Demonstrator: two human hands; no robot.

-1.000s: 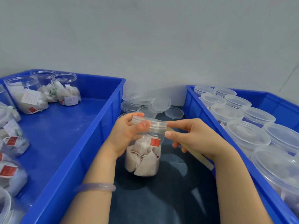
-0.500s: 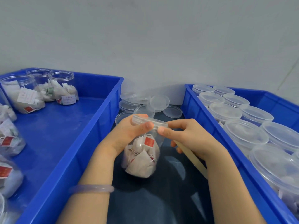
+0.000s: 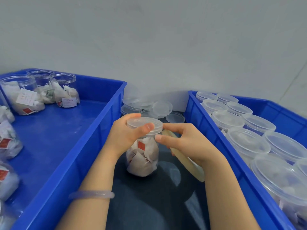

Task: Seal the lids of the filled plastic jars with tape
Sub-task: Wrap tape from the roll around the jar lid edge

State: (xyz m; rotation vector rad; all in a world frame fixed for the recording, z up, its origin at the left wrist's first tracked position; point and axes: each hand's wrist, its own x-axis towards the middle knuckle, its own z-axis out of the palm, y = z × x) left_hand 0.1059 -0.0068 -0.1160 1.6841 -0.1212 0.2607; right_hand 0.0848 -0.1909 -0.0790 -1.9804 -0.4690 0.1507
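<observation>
Centrally, the clear plastic jar of white sachets (image 3: 142, 158) sits on the dark bench (image 3: 149, 200) between two blue plastic crates (image 3: 93, 138), the left grip (image 3: 123, 136) curled round its translucent lid (image 3: 143, 122), the right grip (image 3: 187, 143) holding a beige tape roll (image 3: 188, 162), thumb at the seam. Likely light, slick and thin-walled; hold the stiffer lid rim. A grey wall (image 3: 149, 47) rises beyond.

Plain grey wall (image 3: 149, 39); dark tabletop (image 3: 149, 206), prob. cloth.
</observation>
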